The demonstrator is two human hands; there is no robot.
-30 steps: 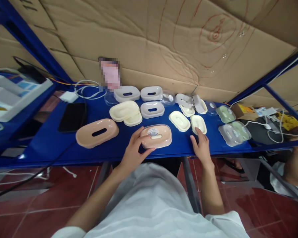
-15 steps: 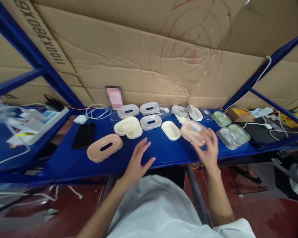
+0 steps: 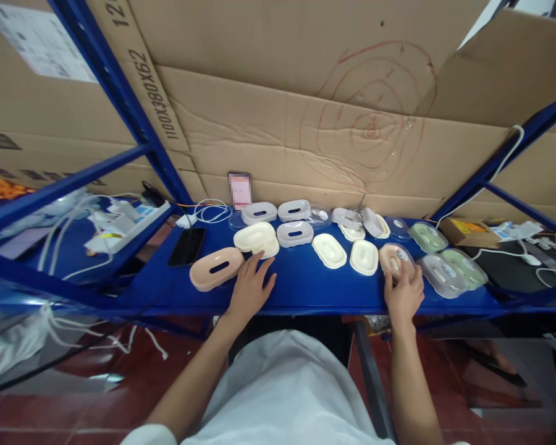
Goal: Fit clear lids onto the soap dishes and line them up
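Observation:
My right hand [image 3: 404,295] curls its fingers over a pink oval soap dish with a clear lid [image 3: 398,258], which rests on the blue table near its front edge. My left hand [image 3: 252,285] lies over the table with fingers spread and nothing in its grasp. Its fingertips are by a pink slotted dish [image 3: 216,268] and at the edge of some overlapping cream oval pieces [image 3: 254,237]; whether they touch is unclear. Between the hands lie two more cream pieces, an oval [image 3: 329,250] and a rounder one [image 3: 364,257].
Grey slotted dishes [image 3: 295,233] and clear lids [image 3: 320,216] line the back. Grey [image 3: 442,275] and green lidded dishes [image 3: 427,237] stand at right. A dark phone [image 3: 186,246] lies left, a lit phone [image 3: 240,190] leans on the cardboard [image 3: 269,130]. Blue posts [image 3: 134,117] frame the sides.
My right hand has moved the lidded pink dish rightward and down onto the table, uncovering a cream piece. My left hand has shifted left towards the pink slotted dish. The view has also shifted.

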